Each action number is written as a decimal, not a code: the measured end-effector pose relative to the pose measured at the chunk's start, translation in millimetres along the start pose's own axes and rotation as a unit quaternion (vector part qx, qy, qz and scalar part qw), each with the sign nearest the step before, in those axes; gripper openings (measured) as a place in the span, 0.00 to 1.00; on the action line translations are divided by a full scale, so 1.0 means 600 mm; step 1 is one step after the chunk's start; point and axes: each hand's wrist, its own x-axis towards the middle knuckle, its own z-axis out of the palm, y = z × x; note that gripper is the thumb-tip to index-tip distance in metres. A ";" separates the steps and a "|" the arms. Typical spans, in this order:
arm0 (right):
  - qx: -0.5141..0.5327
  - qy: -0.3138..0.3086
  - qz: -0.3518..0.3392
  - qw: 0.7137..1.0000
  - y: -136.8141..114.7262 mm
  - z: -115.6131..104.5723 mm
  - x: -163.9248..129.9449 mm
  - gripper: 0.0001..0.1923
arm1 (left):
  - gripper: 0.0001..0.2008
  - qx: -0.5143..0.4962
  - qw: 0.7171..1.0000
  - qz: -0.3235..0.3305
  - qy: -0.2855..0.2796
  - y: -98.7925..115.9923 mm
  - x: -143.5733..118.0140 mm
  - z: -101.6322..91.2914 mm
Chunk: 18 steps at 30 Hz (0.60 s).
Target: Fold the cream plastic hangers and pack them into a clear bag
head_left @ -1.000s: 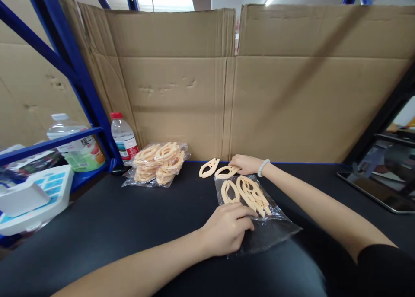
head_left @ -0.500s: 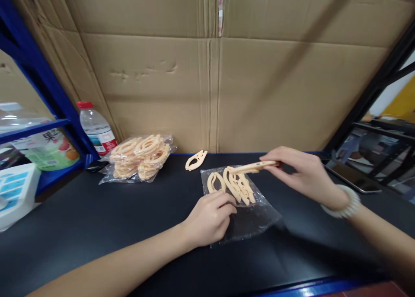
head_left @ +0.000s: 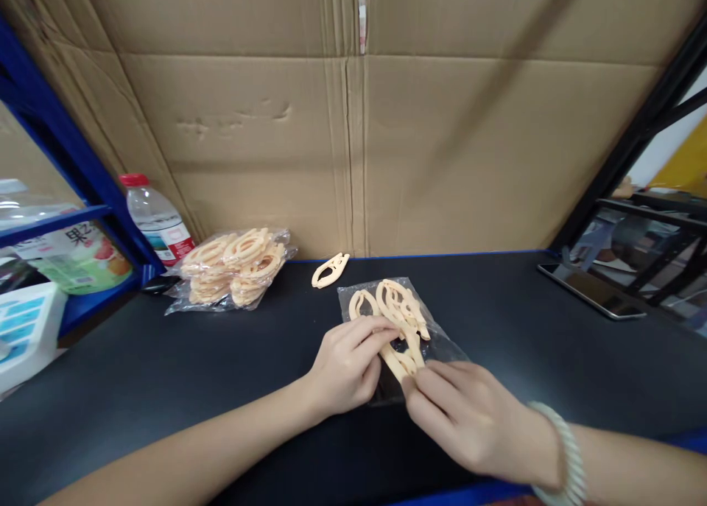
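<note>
A clear plastic bag (head_left: 442, 336) lies on the black tabletop, with several cream folded plastic hangers (head_left: 395, 303) inside its far part. My left hand (head_left: 350, 359) is closed on the near left side of this bag, at its mouth. Between the fingers of my right hand (head_left: 475, 417) is the near end of another folded hanger (head_left: 412, 348). Its far end points into the bag opening, close to my left fingertips. Part of the held hanger and the bag's near edge are hidden by my hands. A single loose hanger (head_left: 330, 270) lies farther back, left of the bag.
Filled bags of hangers (head_left: 232, 266) are piled at the back left, beside a red-capped bottle (head_left: 157, 219). A phone (head_left: 591, 291) lies at the right. Cardboard (head_left: 265, 138) walls the back. A white and blue case (head_left: 27, 329) sits far left by the blue frame (head_left: 82, 167).
My right hand has come down and toward me from above the bag's right side, bringing its hanger to the bag's mouth. My left hand stays on the bag. The view has shifted slightly.
</note>
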 end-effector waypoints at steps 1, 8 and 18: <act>-0.014 0.002 -0.004 1.000 0.007 0.021 0.007 0.16 | 0.22 -0.002 1.000 0.002 0.006 0.000 0.000 0.000; -0.022 -0.009 0.017 1.000 0.024 0.082 0.015 0.13 | 0.23 -0.018 0.999 -0.037 0.019 -0.001 0.000 -0.001; 0.123 0.034 0.105 0.986 0.145 0.062 0.105 0.10 | 0.18 -0.003 0.999 -0.027 -0.025 -0.001 -0.002 0.003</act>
